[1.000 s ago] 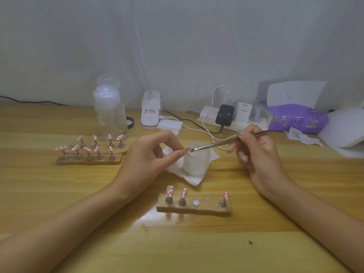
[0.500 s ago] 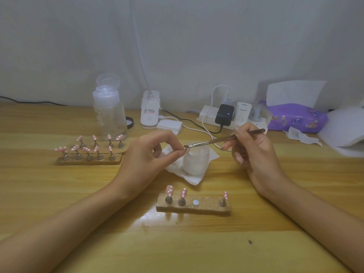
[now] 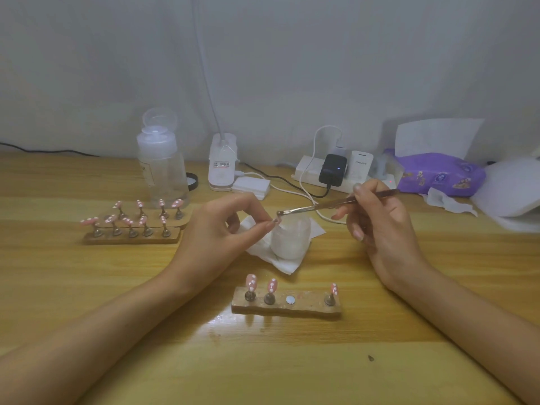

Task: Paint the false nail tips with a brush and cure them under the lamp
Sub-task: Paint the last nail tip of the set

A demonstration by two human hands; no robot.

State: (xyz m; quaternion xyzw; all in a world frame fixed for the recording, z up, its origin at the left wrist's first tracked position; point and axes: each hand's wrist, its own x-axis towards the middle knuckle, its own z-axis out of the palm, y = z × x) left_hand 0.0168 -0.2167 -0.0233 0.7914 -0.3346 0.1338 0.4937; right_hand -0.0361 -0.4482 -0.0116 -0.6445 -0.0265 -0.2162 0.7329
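Nail tip [image 3: 277, 220] is pinched in the curled fingers [image 3: 254, 232] of our left hand [image 3: 222, 229], by the rim of the white jar [image 3: 289, 239] on the desk [image 3: 117, 287]; our right hand [image 3: 380, 220] grips the brush [image 3: 327, 204], bristles at the tip.

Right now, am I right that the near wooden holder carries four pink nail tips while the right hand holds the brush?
Not quite: the head view shows three pink nail tips on the near wooden holder, with a bare metal disc between them. The right hand does hold the brush.
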